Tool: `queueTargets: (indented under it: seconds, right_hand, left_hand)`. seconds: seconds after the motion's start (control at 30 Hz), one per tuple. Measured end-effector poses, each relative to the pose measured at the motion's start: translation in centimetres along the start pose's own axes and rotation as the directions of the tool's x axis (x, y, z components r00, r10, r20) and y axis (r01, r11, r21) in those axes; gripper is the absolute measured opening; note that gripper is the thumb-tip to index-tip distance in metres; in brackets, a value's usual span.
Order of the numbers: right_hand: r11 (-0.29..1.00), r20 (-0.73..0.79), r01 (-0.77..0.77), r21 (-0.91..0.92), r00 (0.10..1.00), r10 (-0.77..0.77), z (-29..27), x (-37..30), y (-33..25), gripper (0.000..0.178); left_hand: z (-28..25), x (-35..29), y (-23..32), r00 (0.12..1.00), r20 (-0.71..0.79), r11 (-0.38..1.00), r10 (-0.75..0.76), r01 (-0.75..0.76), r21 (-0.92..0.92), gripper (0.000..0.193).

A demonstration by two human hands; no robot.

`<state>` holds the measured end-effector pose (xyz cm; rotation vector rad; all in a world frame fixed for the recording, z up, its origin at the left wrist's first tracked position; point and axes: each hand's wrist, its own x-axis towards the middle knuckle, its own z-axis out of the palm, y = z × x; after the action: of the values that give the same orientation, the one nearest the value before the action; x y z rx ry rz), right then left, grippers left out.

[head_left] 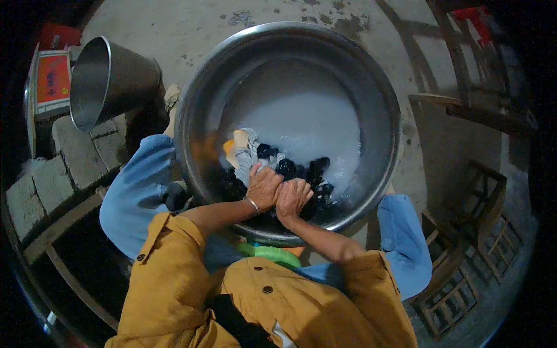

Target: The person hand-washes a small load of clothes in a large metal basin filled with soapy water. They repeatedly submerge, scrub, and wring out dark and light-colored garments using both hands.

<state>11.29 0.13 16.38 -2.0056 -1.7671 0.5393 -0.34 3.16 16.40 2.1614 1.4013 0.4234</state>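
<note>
My left hand [264, 187] and right hand [292, 197] are clenched side by side on the dark wet cloth [301, 174]. It lies in soapy water at the near edge of the metal basin [383, 116]. A light garment [243, 151] touches it on the left.

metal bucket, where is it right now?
Head view, upper left: the metal bucket lies tipped on the grey bricks, left of the big basin, beside an orange box.
</note>
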Motion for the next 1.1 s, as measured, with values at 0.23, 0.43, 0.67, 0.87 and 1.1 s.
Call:
queueTargets:
  seconds: [0.23,0.43,0.67,0.87,1.1]
  right_hand:
    - [0.992,0.021,0.127,-0.003,0.992,-0.127,3.6,6.8,4.1,0.015]
    - [0.962,0.492,0.077,-0.263,0.868,0.065,5.2,15.6,5.8,0.019]
    - [0.946,0.641,0.281,-0.163,0.759,-0.115,5.4,24.3,-1.1,0.037]
    - [0.907,0.716,0.144,0.396,0.570,-0.403,8.7,16.2,-1.6,0.036]
    - [0.744,0.150,0.446,0.497,0.800,-0.580,-4.7,5.9,-0.3,0.015]
  left_hand:
    - [2.6,6.2,-2.7,1.000,-0.009,0.979,-0.017,0.018,0.202,0.014]
    - [3.9,14.2,-5.3,0.840,0.419,0.939,-0.344,0.294,0.180,0.020]
    - [-3.4,13.2,-10.6,0.881,-0.167,0.834,-0.443,0.473,0.283,0.032]
    - [0.9,3.1,-12.8,0.640,0.064,0.583,-0.766,0.733,-0.350,0.054]
    - [1.6,-2.7,3.9,0.778,-0.256,0.804,-0.573,0.475,-0.357,0.025]
